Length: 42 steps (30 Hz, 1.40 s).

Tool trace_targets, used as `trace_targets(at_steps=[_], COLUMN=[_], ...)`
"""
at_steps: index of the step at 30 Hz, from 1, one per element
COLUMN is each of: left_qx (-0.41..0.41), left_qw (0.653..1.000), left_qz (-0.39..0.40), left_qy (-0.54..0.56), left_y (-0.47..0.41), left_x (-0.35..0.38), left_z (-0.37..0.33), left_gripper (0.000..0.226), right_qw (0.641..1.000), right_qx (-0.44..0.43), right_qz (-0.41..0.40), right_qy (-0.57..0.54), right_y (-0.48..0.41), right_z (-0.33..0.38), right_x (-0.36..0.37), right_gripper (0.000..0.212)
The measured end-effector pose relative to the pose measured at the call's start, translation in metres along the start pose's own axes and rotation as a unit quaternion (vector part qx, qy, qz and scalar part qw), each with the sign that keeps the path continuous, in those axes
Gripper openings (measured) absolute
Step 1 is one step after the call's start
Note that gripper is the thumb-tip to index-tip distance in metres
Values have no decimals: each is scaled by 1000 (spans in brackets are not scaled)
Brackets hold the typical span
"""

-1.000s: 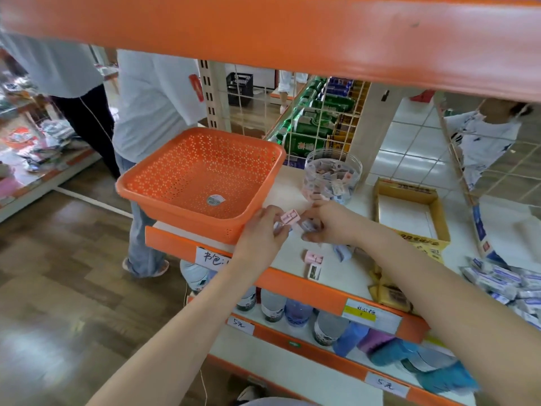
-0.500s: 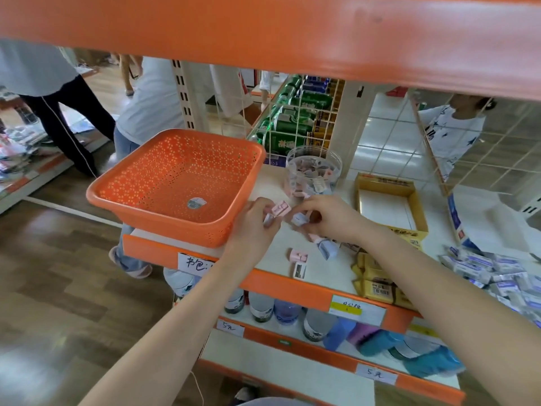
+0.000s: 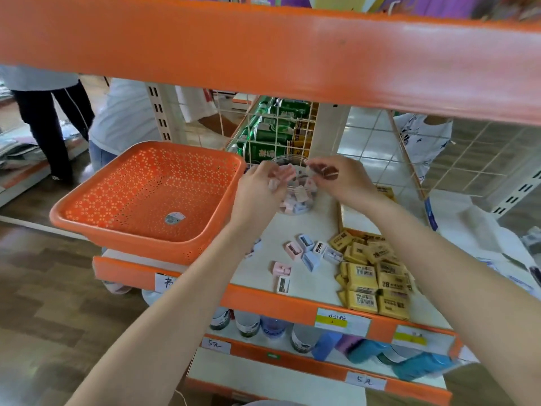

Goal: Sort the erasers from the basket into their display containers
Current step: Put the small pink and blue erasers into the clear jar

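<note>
Hands (image 3: 259, 186) (image 3: 339, 178) hover just above the eraser jar (image 3: 295, 199).

Left forearm (image 3: 175, 303) and right forearm (image 3: 439, 259), both bare, are reaching from the near edge out to the far middle, angling in toward each other. The left hand (image 3: 260, 186) is showing its back to the camera, fingers bending forward and to the right. The right hand (image 3: 341, 178) is hovering just beside it at about the same height, fingers (image 3: 320, 168) curling left toward the other one, not quite touching. The fingertips are smeared, so I honestly can't tell if either is pinching anything.
</note>
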<state>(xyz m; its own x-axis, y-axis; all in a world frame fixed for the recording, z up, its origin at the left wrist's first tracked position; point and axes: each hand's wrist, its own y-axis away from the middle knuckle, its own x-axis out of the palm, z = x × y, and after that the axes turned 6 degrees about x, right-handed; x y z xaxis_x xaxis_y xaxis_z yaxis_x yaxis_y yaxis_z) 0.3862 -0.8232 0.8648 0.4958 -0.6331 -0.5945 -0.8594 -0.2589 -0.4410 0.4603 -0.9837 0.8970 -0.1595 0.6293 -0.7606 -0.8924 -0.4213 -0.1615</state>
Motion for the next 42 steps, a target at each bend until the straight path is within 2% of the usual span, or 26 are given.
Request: trace_targets(at_steps=[5,9,12,14,16,18,21,23,26,29,32,34,37,42], left_qx=[-24,-44,-35,-18,-7,-9,-41,-62,-74,-80,-55,-41,-53,-78], left_qw=[999,998,999,999,994,979,935,912,903,895,889,888,908,945], left_qz=[25,34,19,42,96,180,320,366,380,408,430,435,402,310], left_qy=[-2,-16,-10,-20,-53,-95,-148,-176,-187,-162,-147,-145,-108,-72], left_y=[-36,-37,-21,-8,7,21,40,49,56,63,71,76,79,72], left_x=[8,9,5,1,-4,-8,-16,-20,-24,-27,-28,-25,-19,-12], left_z=[-9,-3,6,8,8,9,14,17,15,10,4,2,4,12], left_gripper=[30,38,30,28,32,40,56,61,70,86,94,92,89,68], right_qw=[997,996,997,998,998,987,936,921,919,919,910,895,878,907], right_qx=[30,55,56,52,42,13,-3,10,5,-13,-9,0,-5,-33], right_qz=[-59,-41,-39,-18,47,161,329,361,363,351,360,367,365,304], right_qy=[-38,-54,-42,-41,-32,18,129,144,150,178,203,254,310,288], right_y=[-17,-18,-12,-4,6,16,29,34,37,37,38,39,45,48], right_z=[-7,-11,-15,-16,-16,-17,-21,-23,-17,-11,-9,-9,-9,-15], right_x=[4,7,7,6,2,-2,7,13,16,18,20,16,15,24], right_gripper=[37,39,30,22,20,26,51,65,71,65,66,72,77,69])
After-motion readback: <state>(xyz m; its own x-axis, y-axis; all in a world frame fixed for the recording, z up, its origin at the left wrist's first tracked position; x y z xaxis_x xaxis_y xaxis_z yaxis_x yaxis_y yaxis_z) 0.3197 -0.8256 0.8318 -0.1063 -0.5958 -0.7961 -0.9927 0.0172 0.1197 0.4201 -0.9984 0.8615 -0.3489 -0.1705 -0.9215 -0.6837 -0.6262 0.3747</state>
